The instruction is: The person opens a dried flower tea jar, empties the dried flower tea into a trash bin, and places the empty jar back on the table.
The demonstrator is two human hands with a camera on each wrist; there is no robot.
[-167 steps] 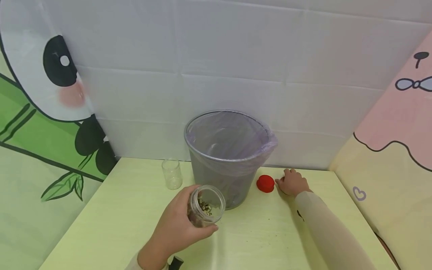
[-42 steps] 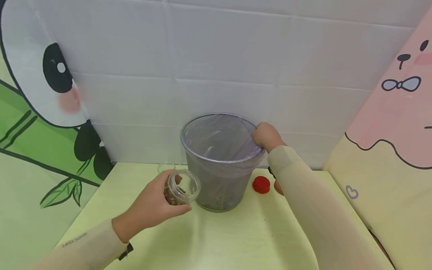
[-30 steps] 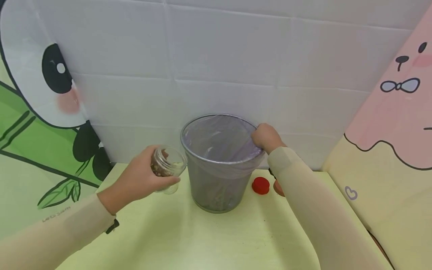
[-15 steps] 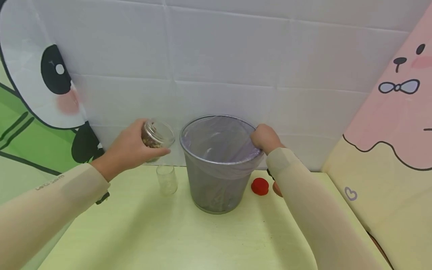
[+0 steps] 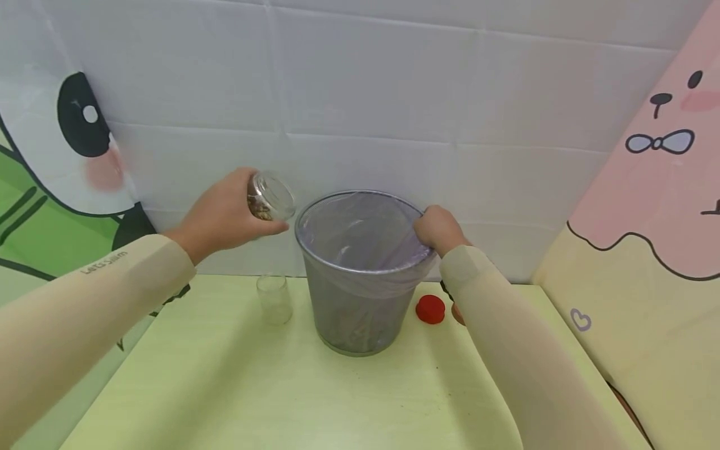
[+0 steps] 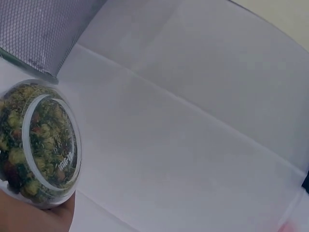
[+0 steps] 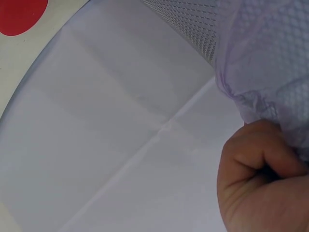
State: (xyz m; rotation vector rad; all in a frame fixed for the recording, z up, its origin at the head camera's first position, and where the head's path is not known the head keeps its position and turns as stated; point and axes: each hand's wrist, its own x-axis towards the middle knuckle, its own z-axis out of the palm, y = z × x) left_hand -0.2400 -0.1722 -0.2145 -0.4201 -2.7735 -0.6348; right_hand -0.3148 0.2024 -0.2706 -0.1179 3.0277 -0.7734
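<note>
1. The table (image 5: 225, 387) is pale green and stands against a white cloth backdrop (image 5: 394, 94), with cartoon panels at the left and right.
2. The bin (image 5: 360, 294) is a grey mesh basket at the far middle of the table, lined with a thin purple bag (image 5: 365, 231). It looks light and easy to tip, so it seems best held by the rim; the bag is soft and slack and looks as if it would tear or slip off if tugged.
3. The right hand (image 5: 439, 230) grips the bin's right rim, fingers curled over the edge and the bag.
4. The left hand (image 5: 225, 215) is wrapped round the jar (image 5: 269, 197), held in the air just left of the bin's rim, tilted with its open mouth toward the bin.
5. The jar is clear and packed with a green, brown and red dry mix. It looks stiff, smooth and likely slippery, perhaps breakable; the body is the safest place to grip.
6. An empty small jar (image 5: 274, 299) stands upright on the table left of the bin.
7. A red lid (image 5: 430, 310) lies flat on the table right of the bin.
</note>
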